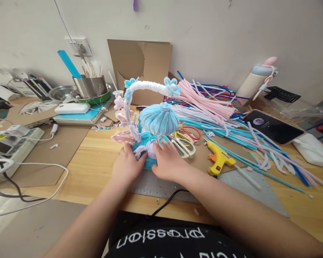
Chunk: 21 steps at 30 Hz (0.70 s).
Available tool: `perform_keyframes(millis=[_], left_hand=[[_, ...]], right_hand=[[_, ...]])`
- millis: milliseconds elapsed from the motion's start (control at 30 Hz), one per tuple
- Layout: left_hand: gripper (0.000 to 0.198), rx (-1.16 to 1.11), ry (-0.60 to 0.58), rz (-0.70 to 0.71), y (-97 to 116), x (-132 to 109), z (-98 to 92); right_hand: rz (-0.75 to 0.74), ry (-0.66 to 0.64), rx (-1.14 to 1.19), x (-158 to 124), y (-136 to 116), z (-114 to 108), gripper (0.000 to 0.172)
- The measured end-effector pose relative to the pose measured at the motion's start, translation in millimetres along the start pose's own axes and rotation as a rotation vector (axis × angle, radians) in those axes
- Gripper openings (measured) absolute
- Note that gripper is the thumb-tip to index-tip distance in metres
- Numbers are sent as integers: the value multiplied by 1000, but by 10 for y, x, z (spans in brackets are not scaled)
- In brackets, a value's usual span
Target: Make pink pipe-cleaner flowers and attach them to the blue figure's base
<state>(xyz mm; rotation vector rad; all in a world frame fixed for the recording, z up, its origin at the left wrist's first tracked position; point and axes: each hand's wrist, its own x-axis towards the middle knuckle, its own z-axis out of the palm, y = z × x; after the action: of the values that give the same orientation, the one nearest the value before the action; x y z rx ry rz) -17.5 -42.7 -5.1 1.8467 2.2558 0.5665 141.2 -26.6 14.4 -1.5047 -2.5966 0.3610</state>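
On the wooden table (90,157): blue fuzzy craft (159,120) (white arch (150,86) overhead)
Left hand (129,163): clasped on its left side
Right hand (170,161): clasped on its right front

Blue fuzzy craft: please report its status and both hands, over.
Blue fuzzy craft: upright. Left hand, right hand: both on its lower part. Yellow glue gun: right, apart from hands.

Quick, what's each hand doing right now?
Left hand: touching the blue craft; grip can't be told.
Right hand: touching it too; grip can't be told.
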Motion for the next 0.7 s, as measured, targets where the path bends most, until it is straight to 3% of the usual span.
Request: perform_keyframes(millis=[100, 233, 333, 467, 700], left_hand=[[61, 81, -43, -82, 62, 12, -25], [70, 139, -105, -155, 106, 33, -64], [71, 202, -180, -155, 78, 82, -109], [62, 322, -290, -2, 1, 168, -188], [47, 401, -297, 145, -47, 218, -232]], right_hand=[[-66, -88, 41, 81, -40, 57, 93], [-61, 7, 81, 159, -41, 174, 114], [-73, 120, 82, 177, -22, 275, 109], [-101, 203, 41, 156, 9, 343, 103], [-126, 215, -42, 150, 30, 365, 100]])
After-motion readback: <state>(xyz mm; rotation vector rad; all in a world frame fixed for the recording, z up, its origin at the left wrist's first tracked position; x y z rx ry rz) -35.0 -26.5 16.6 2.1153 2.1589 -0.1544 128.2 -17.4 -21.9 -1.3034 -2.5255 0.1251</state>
